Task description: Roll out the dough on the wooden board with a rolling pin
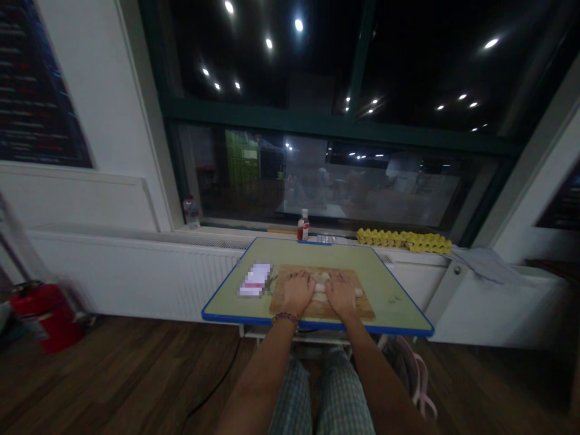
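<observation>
A wooden cutting board (367, 311) lies on the small desk. Across it runs a pale rolling pin (358, 292), its middle and right end showing. My left hand (299, 290) lies over the pin's left part, fingers pointing forward. On the right part rests my right hand (341, 292), its fingers curved over the pin. Pale flattened dough (321, 297) shows between the hands, partly hidden by them and the pin. Left of the board is a phone (254, 280) with a bright, blurred-out screen.
The yellow-green desk (399, 308) has a blue edge and stands against the windowsill. On the sill are a bottle with a red label (303, 226), a clear bottle (191, 212), yellow egg trays (403, 240) and a grey cloth (484, 264). A red fire extinguisher (48, 317) stands at left.
</observation>
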A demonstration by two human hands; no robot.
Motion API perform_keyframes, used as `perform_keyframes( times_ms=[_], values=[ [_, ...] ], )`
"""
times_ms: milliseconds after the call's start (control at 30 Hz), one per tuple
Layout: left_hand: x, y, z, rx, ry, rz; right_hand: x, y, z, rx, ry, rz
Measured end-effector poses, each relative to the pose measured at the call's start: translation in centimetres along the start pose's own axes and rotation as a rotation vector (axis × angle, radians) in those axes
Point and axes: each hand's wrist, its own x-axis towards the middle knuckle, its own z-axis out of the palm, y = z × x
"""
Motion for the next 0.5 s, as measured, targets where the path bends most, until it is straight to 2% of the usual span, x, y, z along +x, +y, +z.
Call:
perform_keyframes(
  times_ms=[500],
  values=[
    [0.07, -0.02, 0.25, -0.014, 0.005, -0.018, 0.22, -0.06, -0.49, 0.029, -0.041, -0.022]
  ],
)
